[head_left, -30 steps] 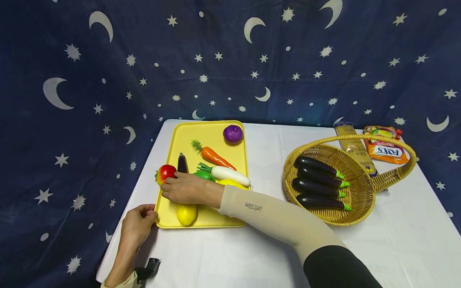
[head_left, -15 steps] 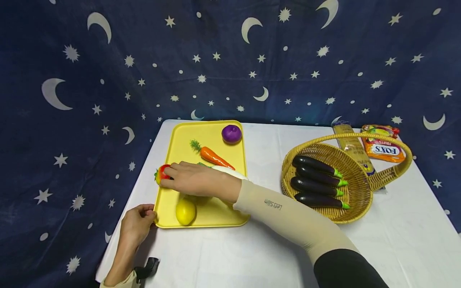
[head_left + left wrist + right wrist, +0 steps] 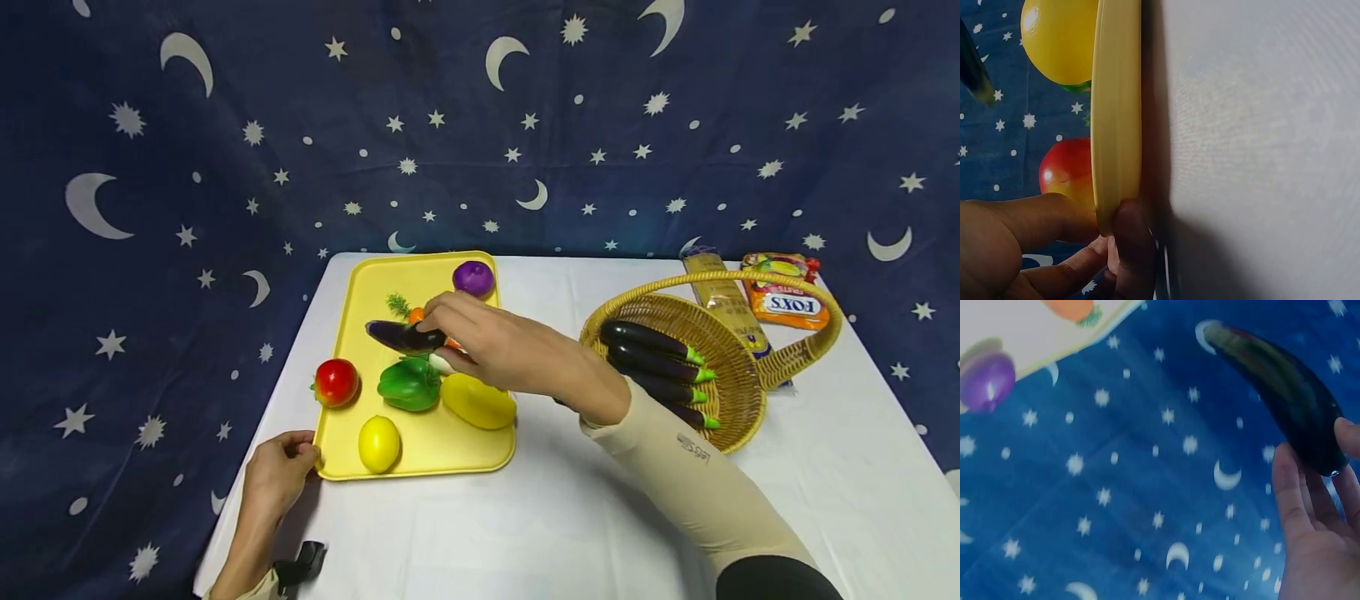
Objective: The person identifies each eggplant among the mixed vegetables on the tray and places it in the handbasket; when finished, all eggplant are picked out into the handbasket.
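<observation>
In the head view my right hand point(image 3: 498, 346) holds a dark eggplant point(image 3: 397, 335) by one end, raised over the yellow tray point(image 3: 442, 450). The right wrist view shows thumb and fingers gripping this eggplant point(image 3: 1285, 394). My left hand point(image 3: 273, 475) pinches the tray's near left corner, thumb and finger on either side of the rim point(image 3: 1116, 125) in the left wrist view. On the tray lie a red-and-yellow fruit point(image 3: 336, 382), a lemon point(image 3: 378, 444), a green pepper point(image 3: 408, 385) and a long yellow fruit point(image 3: 477, 402). The right hand partly hides a carrot point(image 3: 416, 315) and white radish point(image 3: 440, 363).
A purple round vegetable point(image 3: 473, 278) sits in the tray's far right corner. To the right stands a wicker basket point(image 3: 738, 408) with a tall handle, several eggplants point(image 3: 652, 340) inside. Behind it lie a long pasta packet point(image 3: 723, 304) and an orange FOX'S bag point(image 3: 787, 292).
My right hand has taken the eggplant from beside the red-and-yellow fruit, lifted it and moved right. The pepper and long yellow fruit are now uncovered. My left hand stays at the tray corner.
</observation>
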`<state>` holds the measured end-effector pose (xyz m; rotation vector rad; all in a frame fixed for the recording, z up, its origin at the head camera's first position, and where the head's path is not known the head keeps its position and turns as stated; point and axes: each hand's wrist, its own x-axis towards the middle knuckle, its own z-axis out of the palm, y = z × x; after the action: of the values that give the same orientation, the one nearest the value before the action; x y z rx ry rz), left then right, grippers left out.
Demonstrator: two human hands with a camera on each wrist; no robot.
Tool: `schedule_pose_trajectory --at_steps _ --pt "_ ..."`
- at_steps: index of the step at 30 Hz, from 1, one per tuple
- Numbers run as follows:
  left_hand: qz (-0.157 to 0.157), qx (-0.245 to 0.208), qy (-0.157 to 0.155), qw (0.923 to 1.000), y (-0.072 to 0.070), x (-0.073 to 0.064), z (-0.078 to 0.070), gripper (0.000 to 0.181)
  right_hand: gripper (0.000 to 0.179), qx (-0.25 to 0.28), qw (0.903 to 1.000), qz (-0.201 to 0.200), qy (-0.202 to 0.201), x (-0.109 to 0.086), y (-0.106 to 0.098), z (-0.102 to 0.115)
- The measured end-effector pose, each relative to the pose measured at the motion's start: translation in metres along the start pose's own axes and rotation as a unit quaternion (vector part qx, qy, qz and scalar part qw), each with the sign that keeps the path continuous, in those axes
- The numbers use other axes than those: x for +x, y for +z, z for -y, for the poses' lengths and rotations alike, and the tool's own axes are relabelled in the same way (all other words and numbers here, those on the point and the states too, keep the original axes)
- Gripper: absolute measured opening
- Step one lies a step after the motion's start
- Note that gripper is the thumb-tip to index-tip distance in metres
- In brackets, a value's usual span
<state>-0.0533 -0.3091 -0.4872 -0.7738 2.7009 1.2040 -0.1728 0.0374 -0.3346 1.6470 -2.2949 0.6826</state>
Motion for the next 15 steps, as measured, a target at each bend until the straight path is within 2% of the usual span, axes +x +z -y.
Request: schedule_pose_trajectory --at_steps 5,8,10,15 --pt "0.001 0.008 0.003 1.0 0.001 -0.001 0.0 0.035 0.037 0.03 0.9971 -0.07 0.002 -0.045 -0.031 0.003" --pt "0.006 0.009 0.007 0.9999 0.0 -0.002 0.0 0.036 0.033 0.041 0.9941 -0.099 0.02 -0.072 -0.048 0.006" --pt "0.006 0.013 0.009 0.9999 0.0 -0.002 -0.001 0.036 0.03 0.041 0.9913 -0.121 0.031 -0.089 -0.058 0.008" --pt "-0.001 0.021 0.006 0.9998 0.0 -0.002 -0.002 0.036 0.039 0.047 0.9821 -0.179 0.036 -0.126 -0.074 0.01"
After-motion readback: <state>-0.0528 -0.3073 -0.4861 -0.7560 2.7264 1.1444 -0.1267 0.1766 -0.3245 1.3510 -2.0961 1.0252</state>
